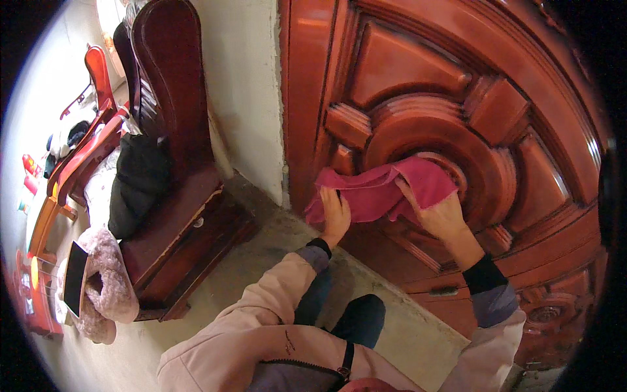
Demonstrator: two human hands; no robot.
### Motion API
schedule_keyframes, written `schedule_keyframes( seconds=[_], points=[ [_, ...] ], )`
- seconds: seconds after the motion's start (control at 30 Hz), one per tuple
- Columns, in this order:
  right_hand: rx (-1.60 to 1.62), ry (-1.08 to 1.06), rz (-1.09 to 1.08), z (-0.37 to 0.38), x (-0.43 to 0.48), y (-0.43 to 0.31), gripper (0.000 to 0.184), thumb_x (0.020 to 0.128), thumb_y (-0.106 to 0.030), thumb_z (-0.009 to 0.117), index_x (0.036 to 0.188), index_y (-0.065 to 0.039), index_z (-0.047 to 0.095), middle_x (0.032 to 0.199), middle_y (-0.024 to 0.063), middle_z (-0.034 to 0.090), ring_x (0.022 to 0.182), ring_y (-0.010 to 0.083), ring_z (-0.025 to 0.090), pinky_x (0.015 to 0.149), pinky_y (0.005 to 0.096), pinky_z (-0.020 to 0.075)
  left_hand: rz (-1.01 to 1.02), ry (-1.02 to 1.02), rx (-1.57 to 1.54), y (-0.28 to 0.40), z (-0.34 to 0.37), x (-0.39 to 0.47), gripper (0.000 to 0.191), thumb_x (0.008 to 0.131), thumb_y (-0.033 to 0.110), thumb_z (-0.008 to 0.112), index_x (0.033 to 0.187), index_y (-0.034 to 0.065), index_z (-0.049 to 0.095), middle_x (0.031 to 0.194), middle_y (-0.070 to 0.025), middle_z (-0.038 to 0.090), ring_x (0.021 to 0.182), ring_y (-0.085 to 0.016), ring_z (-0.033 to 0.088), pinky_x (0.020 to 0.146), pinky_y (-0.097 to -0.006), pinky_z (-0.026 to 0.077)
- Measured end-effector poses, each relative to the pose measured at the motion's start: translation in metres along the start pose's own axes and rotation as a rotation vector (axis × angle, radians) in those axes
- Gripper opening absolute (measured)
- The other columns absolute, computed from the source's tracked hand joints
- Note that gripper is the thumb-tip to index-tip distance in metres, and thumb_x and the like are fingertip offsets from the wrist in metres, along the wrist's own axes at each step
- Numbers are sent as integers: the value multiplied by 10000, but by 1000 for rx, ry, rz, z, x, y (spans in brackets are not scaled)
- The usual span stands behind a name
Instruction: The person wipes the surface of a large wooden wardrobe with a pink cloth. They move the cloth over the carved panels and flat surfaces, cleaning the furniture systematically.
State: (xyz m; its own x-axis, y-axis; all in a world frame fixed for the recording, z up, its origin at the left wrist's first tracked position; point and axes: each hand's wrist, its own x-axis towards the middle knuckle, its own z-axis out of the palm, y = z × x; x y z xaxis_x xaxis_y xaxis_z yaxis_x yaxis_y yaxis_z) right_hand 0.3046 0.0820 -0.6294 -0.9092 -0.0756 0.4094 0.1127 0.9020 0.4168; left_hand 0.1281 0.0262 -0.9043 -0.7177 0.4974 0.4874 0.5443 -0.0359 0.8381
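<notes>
A dark pink cloth is stretched between my two hands, in front of a carved reddish-brown wooden door. My left hand grips the cloth's left part, fingers partly behind the fabric. At its right part, my right hand holds a bunched fold close to the round raised medallion of the door. Some of the cloth drapes over that hand's fingers. Whether the fabric presses against the wood, I cannot tell.
A dark wooden cabinet-like seat stands to the left, with a black cloth item on it. Beside it are a fluffy pinkish item and a flat dark panel. A pale wall meets the door frame.
</notes>
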Motion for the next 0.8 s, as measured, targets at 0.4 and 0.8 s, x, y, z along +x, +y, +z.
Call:
schedule_keyframes(
  seconds=[0.4,0.8],
  points=[
    [85,12,106,22,-14,-7,471,832,-177,651,1297,-110,630,1273,125,628,1167,350,603,992,478,478,355,202,254,9,-14,106,641,884,220,553,1383,-138,369,1453,-398,306,1398,-578,194,1187,-631,108],
    [-22,-8,66,19,-12,-11,483,822,-145,640,1304,-123,635,1262,113,641,1149,338,615,979,467,487,265,215,234,-9,-29,122,567,972,150,475,1405,-170,298,1488,-422,235,1397,-596,181,1183,-617,129]
  ],
)
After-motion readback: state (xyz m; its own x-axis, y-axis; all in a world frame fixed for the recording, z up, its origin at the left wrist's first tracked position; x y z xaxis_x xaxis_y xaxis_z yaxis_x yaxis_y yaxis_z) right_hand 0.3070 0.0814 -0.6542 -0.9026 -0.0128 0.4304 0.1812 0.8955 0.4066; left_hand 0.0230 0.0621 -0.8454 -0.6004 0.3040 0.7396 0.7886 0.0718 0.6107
